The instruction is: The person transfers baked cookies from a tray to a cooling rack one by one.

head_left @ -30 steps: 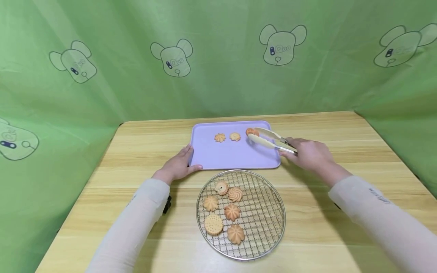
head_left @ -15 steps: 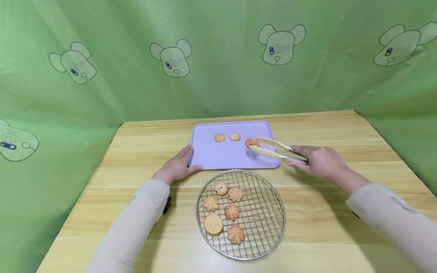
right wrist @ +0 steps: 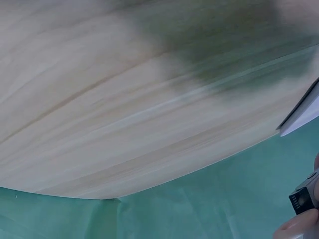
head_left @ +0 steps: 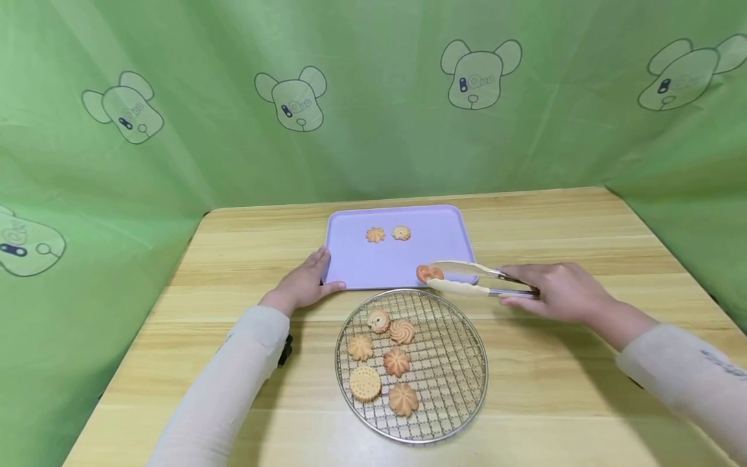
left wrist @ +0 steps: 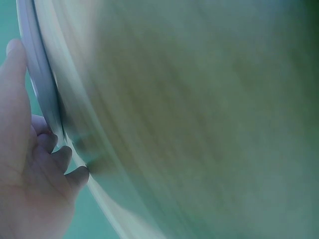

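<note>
In the head view, my left hand [head_left: 302,280] rests against the left edge of a lilac tray [head_left: 373,266], thumb at its front corner and fingers along its side. My right hand [head_left: 563,290] grips a pair of tongs [head_left: 504,283] with cream-coloured tips. Between those tips is a brown pretzel-shaped cookie [head_left: 428,273], over the front right part of the tray. Toward the tray's back lie a star-shaped cookie [head_left: 375,234] and a ring-shaped cookie [head_left: 401,232]. The left wrist view shows the left hand's fingers [left wrist: 62,158] at the tray's edge.
Just in front of the tray stands a round wire rack [head_left: 449,363] with several cookies on its left half, among them a round dotted cookie [head_left: 365,384]. Both sit on a wooden table [head_left: 233,259]. A green curtain [head_left: 373,155] surrounds the table's back and sides.
My right hand has drawn the tongs and the pretzel-shaped cookie from the tray's back right toward its front edge. My left hand has stayed at the tray's side.
</note>
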A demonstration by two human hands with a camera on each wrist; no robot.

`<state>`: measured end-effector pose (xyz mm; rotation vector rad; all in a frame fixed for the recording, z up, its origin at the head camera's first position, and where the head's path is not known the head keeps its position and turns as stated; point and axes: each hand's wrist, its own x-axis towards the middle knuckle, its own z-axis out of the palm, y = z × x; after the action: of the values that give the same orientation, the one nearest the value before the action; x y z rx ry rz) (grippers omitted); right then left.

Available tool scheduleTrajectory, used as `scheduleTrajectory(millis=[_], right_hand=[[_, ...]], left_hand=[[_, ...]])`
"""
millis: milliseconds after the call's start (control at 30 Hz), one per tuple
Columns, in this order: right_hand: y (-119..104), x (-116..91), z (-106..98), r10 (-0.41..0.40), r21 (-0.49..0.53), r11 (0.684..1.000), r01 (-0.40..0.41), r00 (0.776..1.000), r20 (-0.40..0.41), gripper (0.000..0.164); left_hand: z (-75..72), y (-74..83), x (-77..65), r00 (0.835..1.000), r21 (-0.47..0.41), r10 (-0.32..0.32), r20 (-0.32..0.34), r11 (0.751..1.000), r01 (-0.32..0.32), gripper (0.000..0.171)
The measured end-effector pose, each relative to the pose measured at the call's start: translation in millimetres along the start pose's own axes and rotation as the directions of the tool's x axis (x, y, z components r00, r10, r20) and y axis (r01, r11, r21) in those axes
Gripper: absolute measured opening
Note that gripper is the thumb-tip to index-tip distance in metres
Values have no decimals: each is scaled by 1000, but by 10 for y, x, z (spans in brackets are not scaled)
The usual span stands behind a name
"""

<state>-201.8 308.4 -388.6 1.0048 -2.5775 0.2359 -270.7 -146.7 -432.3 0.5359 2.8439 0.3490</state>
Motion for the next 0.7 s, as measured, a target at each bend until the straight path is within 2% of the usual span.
scheduleTrajectory(millis=[167, 300, 500, 700], right_hand=[[15, -12, 2, -125, 20, 992, 127, 989, -79, 58], [-3, -30, -14, -193, 33, 980, 197, 976, -96, 58], [-18, -34, -46, -296, 50, 951, 305, 946, -135, 57], [-32, -37, -67, -360, 58, 927, 371, 922, -145, 58]], left_hand=[[-10, 8, -2, 1000, -6, 2, -2, 1000, -2, 92], [-24, 27, -10, 1000, -9, 7, -3, 1000, -7, 90], [-18, 9, 2, 1000, 6, 1, 8, 1000, -2, 92], [-14, -6, 4, 1000, 4, -1, 6, 1000, 1, 92]])
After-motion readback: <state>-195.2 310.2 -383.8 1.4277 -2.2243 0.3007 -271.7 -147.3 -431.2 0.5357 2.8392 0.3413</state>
